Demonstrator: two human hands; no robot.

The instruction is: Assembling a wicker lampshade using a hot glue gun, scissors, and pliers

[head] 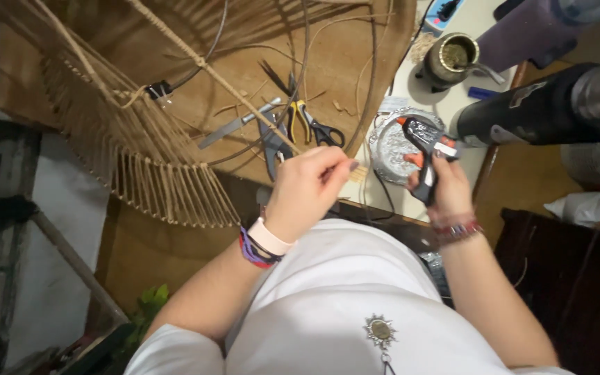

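A twine strand [244, 94] is pinched taut by the left hand [307, 184] at the table's [355, 62] near edge; a glue gun [426, 149] is gripped nozzle-forward by the right hand [449, 187] beside foil [390, 146], for drips.

Brown work table with craft tools, seen from above.

A brown table [196, 104] carries scissors with black and yellow handles [307, 118], grey pliers [274, 142] just beside them, and a flat metal file [234, 125] lying slantwise to their left. A round wire frame wrapped in tan cord [140, 160] rests across the surface and overhangs its near edge. To the right, a pale tabletop [411, 90] holds a crumpled sheet of foil [390, 149], a round metal cup with a straw [453, 59], and a large black cylinder [522, 114] lying on its side.
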